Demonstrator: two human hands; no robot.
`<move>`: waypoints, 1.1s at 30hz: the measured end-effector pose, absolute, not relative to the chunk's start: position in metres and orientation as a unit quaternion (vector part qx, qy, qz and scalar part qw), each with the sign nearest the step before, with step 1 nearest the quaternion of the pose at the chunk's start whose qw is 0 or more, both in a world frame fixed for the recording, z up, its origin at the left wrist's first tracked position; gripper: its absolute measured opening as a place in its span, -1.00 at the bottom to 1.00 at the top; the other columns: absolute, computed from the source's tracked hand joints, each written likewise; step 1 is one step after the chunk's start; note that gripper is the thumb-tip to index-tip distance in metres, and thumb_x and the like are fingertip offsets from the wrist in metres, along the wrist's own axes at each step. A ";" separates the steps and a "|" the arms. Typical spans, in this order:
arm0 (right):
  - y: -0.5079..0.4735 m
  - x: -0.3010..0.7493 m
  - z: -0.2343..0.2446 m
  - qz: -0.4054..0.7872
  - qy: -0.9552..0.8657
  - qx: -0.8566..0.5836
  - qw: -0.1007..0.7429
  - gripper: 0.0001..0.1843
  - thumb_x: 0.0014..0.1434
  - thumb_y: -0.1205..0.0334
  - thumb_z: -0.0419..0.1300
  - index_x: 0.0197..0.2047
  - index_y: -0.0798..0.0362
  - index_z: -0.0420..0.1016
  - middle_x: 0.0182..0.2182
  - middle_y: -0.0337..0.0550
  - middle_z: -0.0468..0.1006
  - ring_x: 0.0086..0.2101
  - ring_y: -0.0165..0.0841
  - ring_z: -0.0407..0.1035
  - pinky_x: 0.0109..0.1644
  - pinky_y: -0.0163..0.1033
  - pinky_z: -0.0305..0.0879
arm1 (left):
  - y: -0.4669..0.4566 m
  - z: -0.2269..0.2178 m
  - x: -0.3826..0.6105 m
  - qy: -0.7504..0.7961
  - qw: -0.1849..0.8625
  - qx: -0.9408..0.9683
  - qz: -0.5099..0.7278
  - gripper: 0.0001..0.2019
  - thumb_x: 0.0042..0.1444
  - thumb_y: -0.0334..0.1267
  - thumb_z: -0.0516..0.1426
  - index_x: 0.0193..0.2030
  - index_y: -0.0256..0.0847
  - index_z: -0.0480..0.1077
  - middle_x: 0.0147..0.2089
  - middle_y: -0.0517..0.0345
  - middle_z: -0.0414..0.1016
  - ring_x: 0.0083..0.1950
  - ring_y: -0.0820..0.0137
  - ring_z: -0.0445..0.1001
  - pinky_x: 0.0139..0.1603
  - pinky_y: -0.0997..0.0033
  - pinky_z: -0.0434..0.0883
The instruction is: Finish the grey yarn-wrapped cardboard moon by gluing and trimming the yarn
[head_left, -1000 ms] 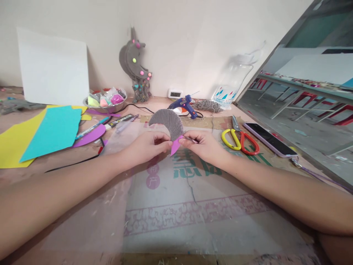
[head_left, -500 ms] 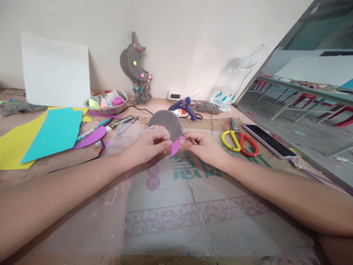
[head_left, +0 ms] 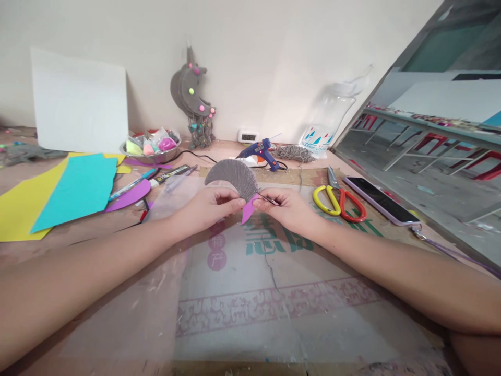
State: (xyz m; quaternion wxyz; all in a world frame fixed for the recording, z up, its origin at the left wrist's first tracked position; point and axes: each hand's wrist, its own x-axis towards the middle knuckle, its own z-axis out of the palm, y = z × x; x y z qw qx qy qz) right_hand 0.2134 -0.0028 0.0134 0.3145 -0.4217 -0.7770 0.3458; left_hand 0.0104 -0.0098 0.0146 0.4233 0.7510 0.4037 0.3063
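Observation:
A crescent moon (head_left: 234,173) wound with grey yarn is held up above the table, its bare purple tip (head_left: 249,210) pointing down toward me. My left hand (head_left: 217,206) is closed, pinching the crescent's inner edge near the bare tip between thumb and fingers. On the other side, my right hand (head_left: 284,209) is closed on the crescent beside the purple part. A thin dark strand (head_left: 266,198) runs from the wound edge into my right fingers; I cannot make out whether it is yarn.
Right of my hands lie scissors (head_left: 340,201) and a phone (head_left: 381,200). Behind are a glue gun (head_left: 263,152), a yarn bundle (head_left: 293,153), a clock (head_left: 248,136) and a plastic jar (head_left: 326,120). A finished moon (head_left: 188,89) hangs there. Leftward are a bowl (head_left: 152,156) and blue foam sheet (head_left: 76,190).
The crescent has tipped slightly to the left and a little lower. Both hands keep their grip in nearly the same place.

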 end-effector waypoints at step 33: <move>0.000 0.213 0.013 0.412 -0.751 -0.427 0.290 -0.77 0.15 0.13 0.10 -0.45 0.09 0.36 -0.56 -0.31 0.20 -0.51 -0.48 0.09 -0.43 -0.33 0.03 | -0.007 0.012 0.008 0.411 0.328 0.792 0.310 -0.79 0.10 -0.16 0.08 -0.39 -0.23 0.44 -0.37 0.19 0.37 -0.36 0.49 0.35 -0.40 0.52 0.30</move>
